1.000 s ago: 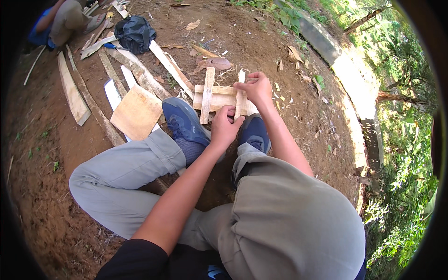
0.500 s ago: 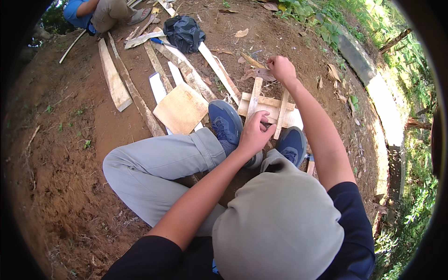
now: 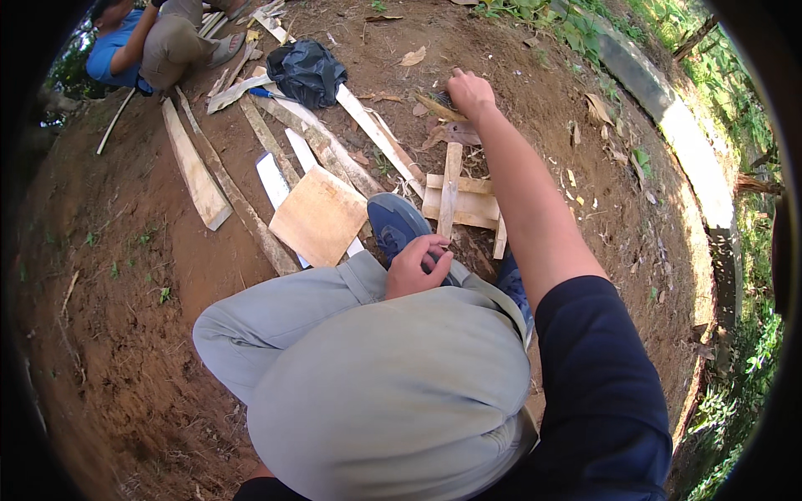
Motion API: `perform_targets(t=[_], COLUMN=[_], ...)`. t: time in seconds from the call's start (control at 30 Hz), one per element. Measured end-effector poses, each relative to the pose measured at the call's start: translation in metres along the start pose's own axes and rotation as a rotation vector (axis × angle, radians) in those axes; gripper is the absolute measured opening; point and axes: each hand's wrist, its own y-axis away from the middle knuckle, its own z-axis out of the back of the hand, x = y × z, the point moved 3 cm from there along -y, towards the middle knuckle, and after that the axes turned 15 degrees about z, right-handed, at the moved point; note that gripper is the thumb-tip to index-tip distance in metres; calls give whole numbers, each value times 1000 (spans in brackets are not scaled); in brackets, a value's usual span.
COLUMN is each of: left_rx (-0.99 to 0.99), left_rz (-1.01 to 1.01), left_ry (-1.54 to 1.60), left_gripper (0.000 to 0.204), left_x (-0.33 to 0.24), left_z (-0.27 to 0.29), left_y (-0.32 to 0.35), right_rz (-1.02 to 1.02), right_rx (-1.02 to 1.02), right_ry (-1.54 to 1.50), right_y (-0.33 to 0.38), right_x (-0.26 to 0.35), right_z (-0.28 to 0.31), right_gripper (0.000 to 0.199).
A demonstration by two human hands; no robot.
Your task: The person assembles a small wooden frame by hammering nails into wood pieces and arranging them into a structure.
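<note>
My right hand reaches far out to the ground, fingers bent down beside a small dark patch of things too small to name. Whatever its fingertips hold is hidden. Close to my left shoe, my left hand is curled with thumb and fingers drawn together; I cannot make out anything in it. Between my feet lies a small wooden frame of narrow strips across short boards, partly covered by my right arm. A flat brown piece rests at the frame's far end.
A square wooden board lies left of my shoe, over several long planks. Beyond are a black plastic bag and a blue-handled tool. Another person sits at far left. A concrete edge runs along the right.
My right hand has moved from the frame's far end farther out to the ground. My left hand has come off the frame and drawn back toward me. My head has tipped forward.
</note>
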Motion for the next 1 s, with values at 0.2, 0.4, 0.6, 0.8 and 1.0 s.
perform_targets(t=[0.2, 0.4, 0.6, 0.8, 1.0], left_rx=[3, 79, 70, -16, -23], left_rz=[-41, -18, -63, -21, 41], left_ry=[-1, 3, 7, -77, -57], left_gripper=[20, 20, 17, 18, 27], left_x=[-9, -16, -5, -1, -3], left_z=[-14, -21, -28, -25, -26], left_y=[-3, -5, -9, -6, -24], right_rz=[44, 93, 63, 9, 18], right_rx=[67, 98, 47, -22, -268], right_ry=[53, 31, -26, -52, -238], right_y=[-2, -6, -2, 5, 25], right_x=[8, 4, 5, 8, -9], right_z=[10, 5, 4, 3, 33], right_gripper=[24, 22, 21, 23, 20])
